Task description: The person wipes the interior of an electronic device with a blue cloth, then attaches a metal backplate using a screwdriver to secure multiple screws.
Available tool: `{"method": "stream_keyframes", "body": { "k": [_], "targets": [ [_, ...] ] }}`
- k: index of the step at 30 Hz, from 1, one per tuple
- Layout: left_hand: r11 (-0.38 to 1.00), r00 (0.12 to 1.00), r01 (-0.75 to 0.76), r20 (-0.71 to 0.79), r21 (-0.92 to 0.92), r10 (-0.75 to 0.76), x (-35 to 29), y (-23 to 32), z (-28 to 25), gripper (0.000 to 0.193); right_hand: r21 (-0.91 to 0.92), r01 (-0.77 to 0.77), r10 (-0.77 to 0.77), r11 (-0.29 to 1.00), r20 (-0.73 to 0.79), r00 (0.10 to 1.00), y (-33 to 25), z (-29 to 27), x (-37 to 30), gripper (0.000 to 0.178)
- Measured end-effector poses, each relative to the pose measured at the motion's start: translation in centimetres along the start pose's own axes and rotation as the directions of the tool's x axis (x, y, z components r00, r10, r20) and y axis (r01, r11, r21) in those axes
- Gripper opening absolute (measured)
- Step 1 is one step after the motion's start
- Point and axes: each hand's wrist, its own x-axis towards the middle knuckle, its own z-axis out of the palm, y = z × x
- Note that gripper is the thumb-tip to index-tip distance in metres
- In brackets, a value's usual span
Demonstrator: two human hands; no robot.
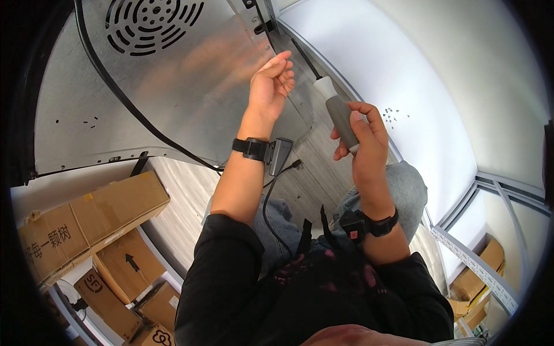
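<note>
My right hand (367, 135) is wrapped round the handle of a screwdriver (341, 121). The handle is grey with a pale collar, and the dark shaft points up and left toward the edge of a large metal panel (190, 104). Close to that edge, my left hand (272, 83) has its thumb against the forefinger and the other fingers curled. Whatever it may pinch is too small to make out. The screwdriver's tip is just right of my left fingertips, apart from them. Several small dark screws (392, 115) lie scattered on the white surface at the right.
A black cable (124, 106) runs across the panel, below its round vent (154, 20). Cardboard boxes (98, 219) are stacked at the lower left. A metal shelf frame (476, 268) stands at the lower right. A loose cable plug (295, 164) hangs near my left wrist.
</note>
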Motion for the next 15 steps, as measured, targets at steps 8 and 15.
{"method": "stream_keyframes", "body": {
  "k": [8,15],
  "targets": [
    [0.975,1.000,-0.025,-0.013,0.223,0.029,-0.5,-1.5,1.9,0.021,-0.028,0.069,-0.071,0.997,-0.082,0.994,-6.3,-3.5,1.0,0.027],
    [0.851,0.988,0.009,0.129,0.526,-0.090,0.4,-7.7,5.6,0.018,-0.234,0.323,-0.329,0.917,0.012,0.944,-12.8,-12.4,4.6,0.026]
  ]
}}
